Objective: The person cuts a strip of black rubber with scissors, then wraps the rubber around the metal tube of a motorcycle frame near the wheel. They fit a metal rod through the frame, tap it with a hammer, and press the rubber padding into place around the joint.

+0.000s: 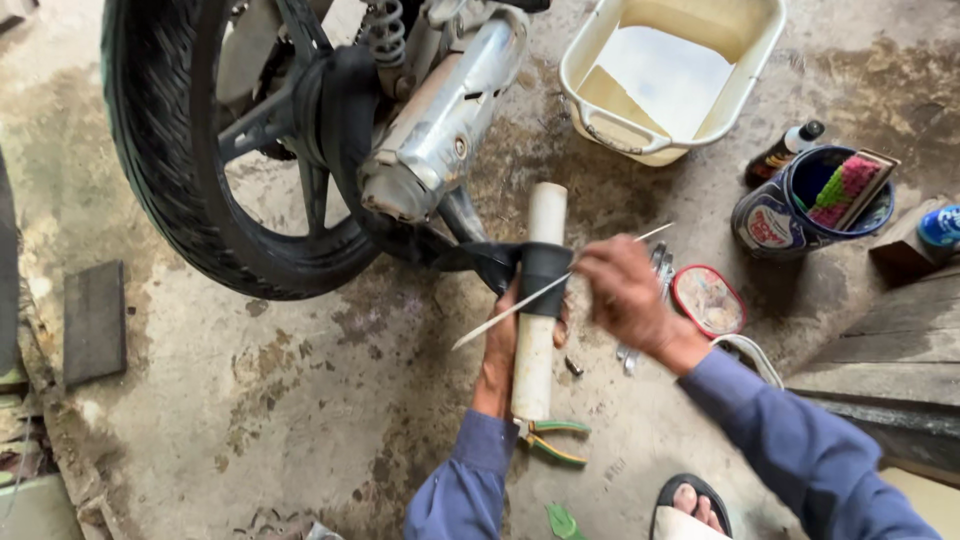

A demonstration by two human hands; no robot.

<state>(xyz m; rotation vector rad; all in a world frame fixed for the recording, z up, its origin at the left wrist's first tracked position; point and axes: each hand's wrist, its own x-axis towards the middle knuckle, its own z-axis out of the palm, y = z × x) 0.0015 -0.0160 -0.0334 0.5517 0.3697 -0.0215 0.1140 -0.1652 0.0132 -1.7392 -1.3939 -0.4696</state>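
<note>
Two hands over stained, damp concrete floor (300, 400): left hand (503, 335) wrapped round white plastic pipe (537, 340) sleeved with black rubber tube (545, 278); right hand (622, 290) pinching thin metal rod (520, 305). Beside: black motorcycle wheel (180, 150), cream plastic basin (670, 75).

Stained, damp concrete floor (300, 400). Standing on it, a motorcycle rear wheel (190, 150). Right of the wheel, a cream plastic basin (672, 80); further right, a dark bottle (783, 152) and a blue tin (800, 205) with brushes. Below the basin, a round red-rimmed lid (708, 300), spanners (655, 300), green-handled pliers (550, 440). Left of the wheel, a dark flat slab (94, 322).
</note>
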